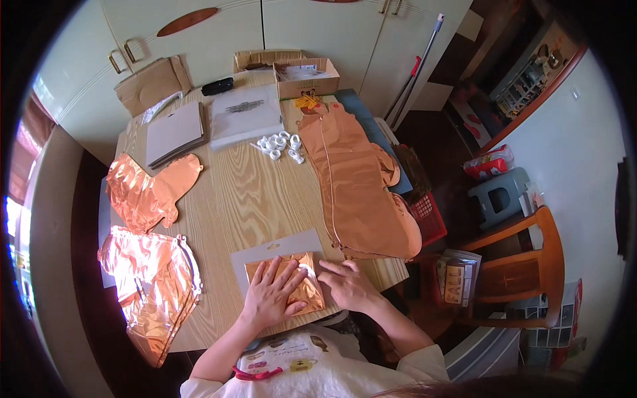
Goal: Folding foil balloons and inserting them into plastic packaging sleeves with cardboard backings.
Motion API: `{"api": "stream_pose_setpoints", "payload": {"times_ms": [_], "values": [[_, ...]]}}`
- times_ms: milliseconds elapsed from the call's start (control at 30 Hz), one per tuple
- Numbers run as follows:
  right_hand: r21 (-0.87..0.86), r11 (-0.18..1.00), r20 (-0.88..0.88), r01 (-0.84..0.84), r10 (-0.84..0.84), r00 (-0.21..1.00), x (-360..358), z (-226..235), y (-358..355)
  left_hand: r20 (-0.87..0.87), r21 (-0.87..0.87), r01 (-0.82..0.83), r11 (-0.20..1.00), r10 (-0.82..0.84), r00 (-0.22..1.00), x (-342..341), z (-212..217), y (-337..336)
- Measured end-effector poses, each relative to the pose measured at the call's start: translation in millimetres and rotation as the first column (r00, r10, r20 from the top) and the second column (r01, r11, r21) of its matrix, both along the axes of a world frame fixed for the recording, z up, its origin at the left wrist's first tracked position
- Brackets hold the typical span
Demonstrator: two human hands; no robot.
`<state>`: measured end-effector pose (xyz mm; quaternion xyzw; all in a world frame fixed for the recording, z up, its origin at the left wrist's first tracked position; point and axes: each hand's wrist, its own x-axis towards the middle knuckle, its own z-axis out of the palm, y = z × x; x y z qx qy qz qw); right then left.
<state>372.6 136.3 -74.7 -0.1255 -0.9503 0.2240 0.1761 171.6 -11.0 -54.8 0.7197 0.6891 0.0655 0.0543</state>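
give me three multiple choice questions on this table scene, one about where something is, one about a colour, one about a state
1. Where does the folded foil packet lie?
A. on a grey card at the near edge of the table
B. inside the cardboard box
C. on the wooden chair

2. What colour are the foil balloons?
A. blue
B. copper rose gold
C. green

3. In what state is the left hand?
A. closed in a fist
B. lifted clear of the table
C. spread flat on the packet

Answers:
1. A, the packet rests on the grey card just in front of the person.
2. B, every foil piece on the table shines copper pink.
3. C, the fingers lie open across the foil, while the right hand presses at its right edge.
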Motion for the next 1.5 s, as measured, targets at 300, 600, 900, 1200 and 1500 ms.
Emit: {"api": "stream_pose_setpoints", "payload": {"times_ms": [300,600,900,1200,1500], "values": [[-0.075,0.996,-0.054,-0.057,0.053,0.997,-1.4,2.7,6.2,-0.011,0.012,0.008,1.000,-0.008,1.000,0.8,1.6,1.4],[-0.081,0.994,-0.145,-0.068,0.056,0.988,-10.6,6.1,13.3,-0.005,0.020,-0.004,1.000,0.004,1.000,3.2,2.2,0.8],[-0.330,0.941,-0.136,0.077,-0.129,0.982,-44.8,8.5,23.7,-0.010,0.029,0.009,1.000,-0.009,1.000,3.1,3.6,0.8],[-0.421,0.903,0.073,0.089,-0.065,0.995,-63.4,11.8,51.6,-0.021,0.054,0.008,0.999,-0.007,1.000,2.8,3.5,0.2],[-0.117,0.991,-0.070,-0.069,0.061,0.996,-58.4,-2.9,48.8,-0.020,0.066,0.008,0.998,-0.007,1.000,1.7,0.5,-1.2]]}}
